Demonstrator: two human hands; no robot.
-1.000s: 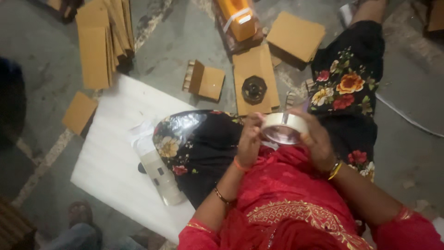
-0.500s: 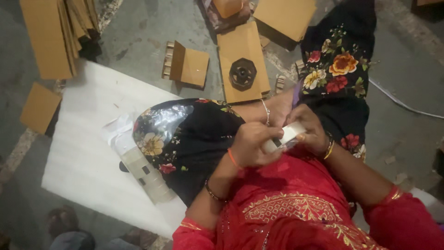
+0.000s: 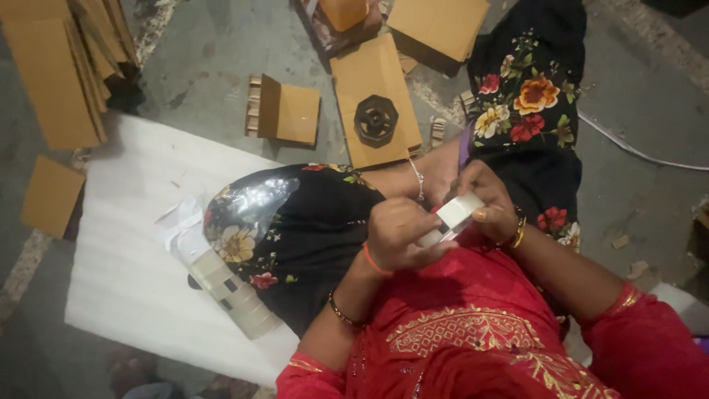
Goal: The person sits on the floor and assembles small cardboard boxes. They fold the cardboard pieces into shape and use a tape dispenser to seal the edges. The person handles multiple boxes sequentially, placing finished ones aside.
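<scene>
Evidently both hands, left hand and right hand, clutch the tape roll, hunting its loose end; peeling needs a fingernail.

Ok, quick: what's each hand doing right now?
Left hand: closed on the roll of tape.
Right hand: closed on the same roll of tape, from the other side.

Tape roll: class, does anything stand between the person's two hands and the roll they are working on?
Nothing visible does. The left hand and right hand both grip the tape roll directly, held over the lap above the red garment.
</scene>
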